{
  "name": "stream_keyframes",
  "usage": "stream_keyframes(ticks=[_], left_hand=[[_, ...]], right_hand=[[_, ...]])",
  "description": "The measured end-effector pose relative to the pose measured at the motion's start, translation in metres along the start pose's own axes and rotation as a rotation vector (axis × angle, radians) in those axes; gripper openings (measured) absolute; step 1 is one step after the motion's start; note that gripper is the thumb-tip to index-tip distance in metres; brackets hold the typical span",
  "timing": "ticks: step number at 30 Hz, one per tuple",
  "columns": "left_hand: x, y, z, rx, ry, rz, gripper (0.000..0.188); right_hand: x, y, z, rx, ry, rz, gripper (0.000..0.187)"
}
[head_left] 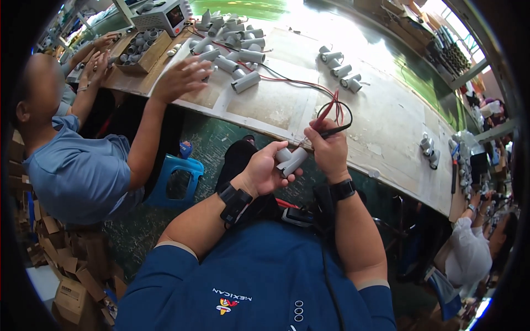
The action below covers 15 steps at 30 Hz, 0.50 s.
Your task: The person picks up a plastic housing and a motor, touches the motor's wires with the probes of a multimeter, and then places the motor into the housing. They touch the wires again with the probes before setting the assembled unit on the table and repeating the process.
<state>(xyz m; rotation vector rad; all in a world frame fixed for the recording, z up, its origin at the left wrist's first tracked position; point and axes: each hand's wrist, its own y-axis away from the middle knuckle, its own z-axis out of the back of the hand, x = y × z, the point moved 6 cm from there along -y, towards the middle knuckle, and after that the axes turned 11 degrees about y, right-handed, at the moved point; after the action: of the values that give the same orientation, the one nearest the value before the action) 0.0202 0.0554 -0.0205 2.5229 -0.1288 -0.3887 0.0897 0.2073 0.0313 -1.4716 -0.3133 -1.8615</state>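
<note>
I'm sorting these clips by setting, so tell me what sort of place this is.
Probably a small factory testing bench. Grey cylindrical parts lie in heaps on a long worktable, a bench meter stands at its far end, and the right hand holds red and black test probes.

Left hand (266,168) and right hand (330,148) raised, fingers curled

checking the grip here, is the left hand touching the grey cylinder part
Touching. The head view shows the left hand with fingers wrapped around the grey cylinder part, no gap between them.
</note>
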Motion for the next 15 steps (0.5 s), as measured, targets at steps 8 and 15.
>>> stream_keyframes(ticks=[8,15], left_hand=[[-0.03,0.045,-0.019,0.121,0.039,-0.233,0.042],[-0.18,0.067,0.028,-0.379,-0.437,-0.9,0.033]], right_hand=[[-0.009,-0.01,0.032,-0.045,-0.288,-0.182,0.012],[-0.029,-0.007,0.082,-0.148,-0.311,-0.193,0.012]])
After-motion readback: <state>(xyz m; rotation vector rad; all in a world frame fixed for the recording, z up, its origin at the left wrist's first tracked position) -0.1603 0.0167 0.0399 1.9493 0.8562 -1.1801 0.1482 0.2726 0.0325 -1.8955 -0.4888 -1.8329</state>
